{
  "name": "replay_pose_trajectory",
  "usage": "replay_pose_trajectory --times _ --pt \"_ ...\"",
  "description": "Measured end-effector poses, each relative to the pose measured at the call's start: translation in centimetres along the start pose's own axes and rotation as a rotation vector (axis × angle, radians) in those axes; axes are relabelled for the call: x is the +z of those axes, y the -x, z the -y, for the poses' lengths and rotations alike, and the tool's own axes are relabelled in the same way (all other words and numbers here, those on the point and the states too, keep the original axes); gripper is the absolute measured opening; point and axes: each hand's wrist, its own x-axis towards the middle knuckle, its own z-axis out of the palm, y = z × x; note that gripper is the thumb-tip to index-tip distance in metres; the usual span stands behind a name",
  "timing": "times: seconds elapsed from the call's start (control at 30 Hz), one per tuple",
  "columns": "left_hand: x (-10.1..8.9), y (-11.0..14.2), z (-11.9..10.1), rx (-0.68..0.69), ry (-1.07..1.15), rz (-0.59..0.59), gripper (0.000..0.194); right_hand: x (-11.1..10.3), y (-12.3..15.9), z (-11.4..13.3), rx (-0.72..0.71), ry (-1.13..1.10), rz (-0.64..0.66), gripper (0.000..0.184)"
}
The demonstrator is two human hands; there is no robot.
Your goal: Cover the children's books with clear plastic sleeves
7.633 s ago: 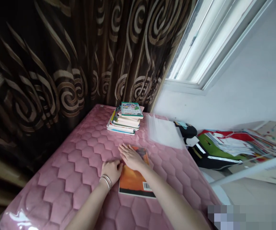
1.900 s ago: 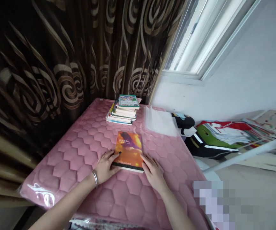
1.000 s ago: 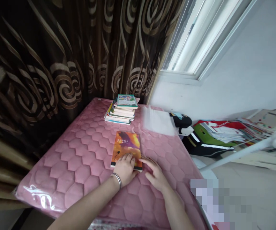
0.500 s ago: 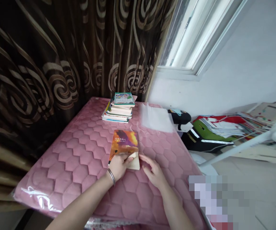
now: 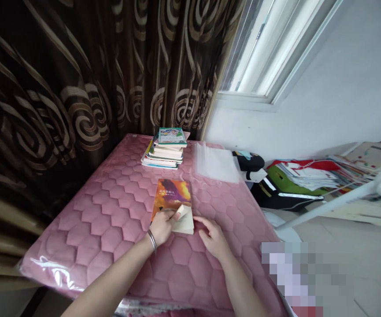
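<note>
A paperback book (image 5: 173,192) with an orange and purple cover lies on the pink quilted mattress (image 5: 120,229). My left hand (image 5: 164,224), with silver bangles at its wrist, is closed on the book's lower cover corner and some pages, folding them up and back. Cream pages show beneath the lifted part. Just right of the book, my right hand (image 5: 212,235) rests with its thumb and fingers apart and nothing in it. Its index fingertip is at the book's right edge; whether it touches, I cannot tell.
Behind the book stands a stack of books (image 5: 165,152), with clear plastic sheets (image 5: 215,163) to its right. A patterned dark curtain (image 5: 111,88) hangs at the back left. Beyond the mattress's right side are a black and green bag (image 5: 286,193), papers and a white pole (image 5: 335,202).
My left hand has shifted slightly left and lifted the cover corner and pages further back, so more of the page below shows. My right hand has barely moved.
</note>
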Motion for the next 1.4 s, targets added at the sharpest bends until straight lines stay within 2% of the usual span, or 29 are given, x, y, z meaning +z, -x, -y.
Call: replay_pose_trajectory --times 0.17,0.3,0.43,0.6,0.7,0.9,1.0,1.1,1.23,1.33,1.4 --pt "-0.1 -0.1 -0.1 0.009 -0.015 0.010 0.043 -0.1 0.0 0.3 -0.007 -0.007 0.006 0.044" --pt "0.4 0.7 0.2 0.150 -0.230 0.068 0.030 -0.1 -0.1 0.3 -0.013 -0.034 -0.030 0.041" --pt "1.2 1.9 0.7 0.229 -0.556 0.113 0.054 -0.2 -0.1 0.4 -0.015 -0.066 -0.075 0.034" --pt "1.2 2.2 0.7 0.265 -0.650 0.155 0.057 -0.2 -0.3 1.6 -0.122 -0.010 -0.041 0.021" --pt "-0.1 2.3 1.3 0.298 -0.652 0.149 0.058 0.0 -0.3 2.0 -0.161 0.109 -0.007 0.019" --pt "-4.7 3.3 4.5 0.240 -0.704 0.047 0.057 0.1 -0.1 2.1 -0.153 0.223 -0.001 0.017" --pt "-6.0 3.5 5.3 0.225 -0.698 0.068 0.059 0.1 -0.7 3.4 -0.145 0.342 0.040 0.016" --pt "-6.2 3.4 5.2 0.214 -0.700 0.088 0.059 1.2 -1.9 5.8 -0.176 0.453 0.146 0.024" --pt "-6.0 3.3 4.9 0.212 -0.709 0.106 0.056 4.7 -4.5 8.5 -0.252 0.477 0.307 0.046" --pt "-5.9 3.4 4.9 0.207 -0.706 0.106 0.052 6.9 -6.9 8.5 -0.327 0.478 0.431 0.050" --pt "-5.9 3.5 4.9 0.200 -0.696 0.105 0.052 7.6 -8.6 7.7 -0.388 0.491 0.470 0.050"
